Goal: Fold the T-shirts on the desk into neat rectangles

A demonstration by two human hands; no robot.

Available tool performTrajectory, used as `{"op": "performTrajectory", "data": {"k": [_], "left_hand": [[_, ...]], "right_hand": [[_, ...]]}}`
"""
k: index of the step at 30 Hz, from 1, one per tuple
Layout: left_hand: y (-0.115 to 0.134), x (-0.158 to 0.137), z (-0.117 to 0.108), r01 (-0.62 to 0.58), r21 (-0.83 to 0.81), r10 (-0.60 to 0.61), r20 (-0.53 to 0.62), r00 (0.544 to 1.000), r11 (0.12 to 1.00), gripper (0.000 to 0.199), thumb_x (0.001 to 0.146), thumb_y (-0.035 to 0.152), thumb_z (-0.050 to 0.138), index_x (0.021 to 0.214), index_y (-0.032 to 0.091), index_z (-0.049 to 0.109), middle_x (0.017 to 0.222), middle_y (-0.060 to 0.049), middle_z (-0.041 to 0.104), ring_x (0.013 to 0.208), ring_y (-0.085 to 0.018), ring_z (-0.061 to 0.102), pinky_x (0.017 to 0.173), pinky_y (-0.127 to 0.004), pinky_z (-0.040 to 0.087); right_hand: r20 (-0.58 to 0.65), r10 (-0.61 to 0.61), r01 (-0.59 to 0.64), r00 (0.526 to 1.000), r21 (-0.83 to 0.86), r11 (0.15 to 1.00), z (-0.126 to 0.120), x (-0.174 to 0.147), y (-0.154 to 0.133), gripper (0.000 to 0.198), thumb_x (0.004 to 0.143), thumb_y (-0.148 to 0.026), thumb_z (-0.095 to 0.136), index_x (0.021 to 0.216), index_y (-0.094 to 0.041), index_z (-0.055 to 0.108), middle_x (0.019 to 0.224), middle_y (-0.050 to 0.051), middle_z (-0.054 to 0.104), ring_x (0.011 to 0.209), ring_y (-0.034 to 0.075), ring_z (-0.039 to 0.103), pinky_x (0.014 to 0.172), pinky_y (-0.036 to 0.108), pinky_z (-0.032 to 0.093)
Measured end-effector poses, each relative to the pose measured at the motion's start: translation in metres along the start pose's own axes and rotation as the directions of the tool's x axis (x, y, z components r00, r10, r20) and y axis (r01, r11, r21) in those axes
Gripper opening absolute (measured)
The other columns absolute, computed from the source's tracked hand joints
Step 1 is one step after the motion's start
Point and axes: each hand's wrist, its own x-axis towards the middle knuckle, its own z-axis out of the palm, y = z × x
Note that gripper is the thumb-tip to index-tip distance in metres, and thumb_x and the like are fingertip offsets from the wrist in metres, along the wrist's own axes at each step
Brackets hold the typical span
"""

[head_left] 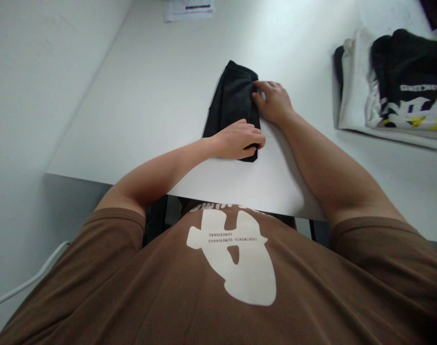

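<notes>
A black folded garment (236, 91) lies on the white table in front of me, long and narrow, with a lengthwise fold line. My left hand (240, 139) rests across its near end, fingers curled over the right edge. Farther up that same edge is my right hand (274, 100), its thumb and index fingertip close together on the cloth. Part of the garment's near end is hidden under my left hand.
To the right stands a stack of folded clothes (358, 86), white and black, the top black one with white and yellow print. A white paper or packet (189, 10) lies at the far edge. A wall (42, 62) borders the table (139, 110) on the left. A white cable (31, 280) hangs lower left.
</notes>
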Motion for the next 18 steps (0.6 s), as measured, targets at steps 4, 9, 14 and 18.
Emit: {"op": "performTrajectory", "data": {"k": [4,9,14,18], "left_hand": [[-0.0004,0.0,0.001,-0.005,0.007,0.005,-0.002,1.0,1.0,0.024,0.094,0.02,0.055,0.109,0.025,0.073,0.11,-0.006,0.077,0.105,-0.026,0.066,0.094,-0.045,0.036],[-0.0016,0.0002,0.0025,-0.013,0.004,0.013,-0.015,1.0,1.0,0.024,0.093,0.02,0.056,0.109,0.026,0.073,0.111,-0.006,0.077,0.105,-0.026,0.066,0.093,-0.046,0.037],[-0.0007,0.0004,0.0015,-0.012,0.005,0.012,-0.011,1.0,1.0,0.025,0.093,0.02,0.055,0.109,0.025,0.073,0.109,-0.006,0.077,0.105,-0.026,0.066,0.093,-0.046,0.038],[-0.0001,0.0003,0.001,-0.01,-0.005,0.01,-0.015,1.0,1.0,0.027,0.092,0.02,0.055,0.109,0.026,0.074,0.109,-0.006,0.078,0.106,-0.027,0.066,0.095,-0.047,0.038]], "right_hand": [[0.022,-0.007,0.008,1.0,-0.025,1.0,-0.0004,0.0005,-0.0012,0.049,0.11,-0.034,0.046,0.155,-0.02,0.056,0.161,0.012,0.055,0.146,0.032,0.048,0.125,0.048,0.032],[0.004,-0.011,0.011,1.0,-0.014,1.0,-0.0012,0.0001,-0.0017,0.046,0.108,-0.035,0.048,0.152,-0.025,0.059,0.16,0.008,0.057,0.145,0.033,0.05,0.124,0.05,0.035],[-0.001,-0.009,0.009,1.0,-0.002,1.0,0.0001,-0.0004,-0.0006,0.047,0.108,-0.035,0.048,0.152,-0.025,0.06,0.161,0.007,0.056,0.145,0.032,0.05,0.125,0.049,0.034],[-0.011,-0.013,0.013,1.0,-0.009,1.0,0.0002,0.0001,-0.0002,0.046,0.107,-0.036,0.048,0.151,-0.027,0.06,0.16,0.006,0.057,0.144,0.031,0.05,0.124,0.048,0.035]]}}
